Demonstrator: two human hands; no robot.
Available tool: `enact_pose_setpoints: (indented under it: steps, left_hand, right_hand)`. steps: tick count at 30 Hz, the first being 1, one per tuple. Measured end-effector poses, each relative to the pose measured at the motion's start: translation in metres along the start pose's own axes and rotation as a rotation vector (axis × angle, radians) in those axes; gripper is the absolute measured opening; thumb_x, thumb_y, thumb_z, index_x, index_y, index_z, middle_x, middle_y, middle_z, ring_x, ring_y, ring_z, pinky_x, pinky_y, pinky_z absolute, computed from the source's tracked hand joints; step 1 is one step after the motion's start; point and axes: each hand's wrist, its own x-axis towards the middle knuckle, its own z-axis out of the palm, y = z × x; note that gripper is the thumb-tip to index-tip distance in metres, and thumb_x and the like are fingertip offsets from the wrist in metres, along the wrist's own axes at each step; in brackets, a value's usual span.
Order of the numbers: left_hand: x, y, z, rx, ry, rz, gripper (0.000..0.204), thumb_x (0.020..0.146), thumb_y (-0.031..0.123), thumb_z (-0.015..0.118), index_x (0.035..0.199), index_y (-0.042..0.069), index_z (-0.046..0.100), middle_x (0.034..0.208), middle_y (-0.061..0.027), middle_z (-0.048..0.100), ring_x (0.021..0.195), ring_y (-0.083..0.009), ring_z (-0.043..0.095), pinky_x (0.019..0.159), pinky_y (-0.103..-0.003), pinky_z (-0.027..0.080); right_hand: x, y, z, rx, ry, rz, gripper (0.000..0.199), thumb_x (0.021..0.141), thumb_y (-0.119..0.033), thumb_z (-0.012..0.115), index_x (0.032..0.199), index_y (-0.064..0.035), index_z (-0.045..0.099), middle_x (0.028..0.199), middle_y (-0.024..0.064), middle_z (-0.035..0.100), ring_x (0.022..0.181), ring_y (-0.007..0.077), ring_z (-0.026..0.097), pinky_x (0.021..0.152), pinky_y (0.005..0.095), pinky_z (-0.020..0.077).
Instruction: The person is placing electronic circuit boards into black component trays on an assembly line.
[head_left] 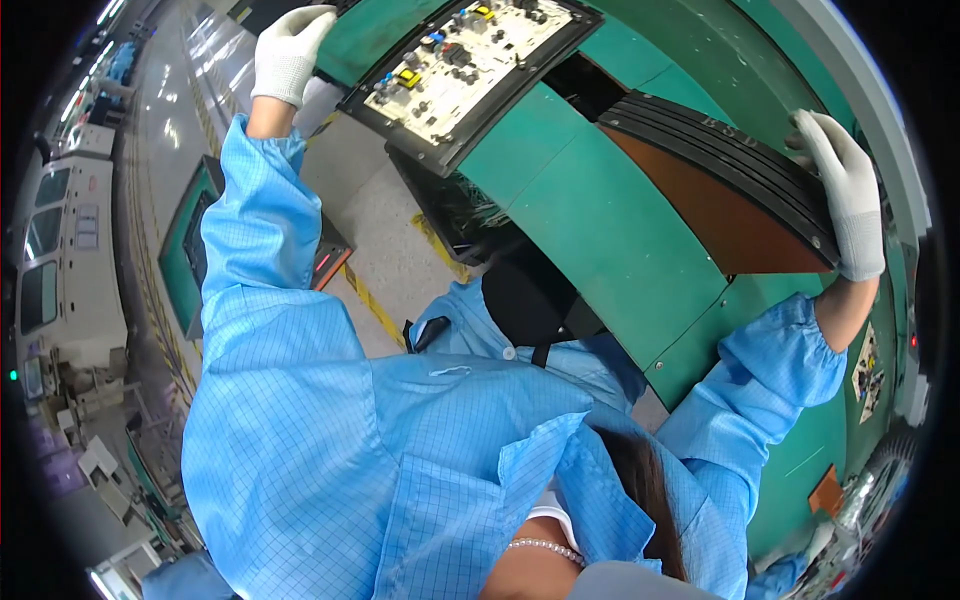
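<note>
From where I stand, the populated circuit board (pixel 470 75) sits in a black tray (pixel 449 152) at the far side of the worker's reach, parts facing up, and it looks to me as if the tray is there to carry the board by its frame so nobody has to touch the components. The left hand (pixel 290 55), in a white knitted glove, is raised just to the left of that tray and apart from it, fingers bent over and loosely gathered; I can't make out whether anything is pinched between the tips. The right hand (pixel 848 190), gloved the same way, is at the far right end of a stack of black-edged panels (pixel 690 185) on the green bench (pixel 535 165), its fingers partly spread and bent around that end (from up here I can't be sure whether it grips the stack or only rests against it). The panels lean together with their dark edges upward and a brown face toward the worker, probably so that one edge at a time is easy to get at. The gloves, I'd guess, keep skin off the electronics. As for writing, a few pale characters run along the stack's upper edges, and a small panel on the pale machine (pixel 75 250) off to the left is too small to read; the board shows no label I can make out. Yellow striped tape (pixel 375 305) marks the floor below the bench.
</note>
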Motion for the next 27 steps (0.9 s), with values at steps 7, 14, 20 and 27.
enact_pose_setpoints:
  steps: [7,14,20,27]
  left_hand:
    - [-0.121,0.086,0.031,0.303,-0.265,0.092,0.027,0.085,0.026,0.069,0.103,0.005,0.072,0.094,-0.0128,0.067,0.092,-0.0283,0.065,0.085,-0.037,0.051]
    - [-0.152,0.088,0.047,0.457,-0.232,0.199,0.052,0.075,0.023,0.075,0.124,0.014,0.063,0.111,-0.0152,0.058,0.105,-0.0335,0.057,0.092,-0.041,0.047]
    - [-0.144,0.075,0.042,0.398,-0.258,0.221,0.046,0.075,0.017,0.072,0.12,0.016,0.064,0.104,-0.0136,0.056,0.1,-0.0331,0.057,0.088,-0.04,0.048]
    - [-0.138,0.068,0.038,0.385,-0.307,0.19,0.04,0.079,0.009,0.068,0.119,0.01,0.064,0.11,-0.0134,0.058,0.105,-0.0309,0.058,0.092,-0.037,0.048]
  right_hand:
    - [-0.017,-0.016,0.006,-0.449,0.136,-0.054,0.039,0.098,-0.031,0.058,0.12,0.0003,0.062,0.107,0.0131,0.067,0.098,0.0222,0.064,0.087,0.0307,0.0487]
    - [-0.062,-0.115,0.093,-0.484,0.017,-0.721,0.03,0.086,-0.021,0.069,0.11,-0.0033,0.065,0.104,0.0159,0.066,0.098,0.0354,0.063,0.086,0.0393,0.051]
    - [-0.036,-0.118,0.177,-0.32,-0.277,-0.931,0.037,0.086,-0.028,0.067,0.115,-0.0055,0.061,0.106,0.0133,0.062,0.096,0.033,0.06,0.087,0.0399,0.0494]
    - [-0.007,-0.127,0.246,-0.288,-0.221,-0.961,0.046,0.086,-0.033,0.067,0.123,-0.0071,0.059,0.109,0.0136,0.059,0.102,0.0313,0.058,0.089,0.0408,0.0481]
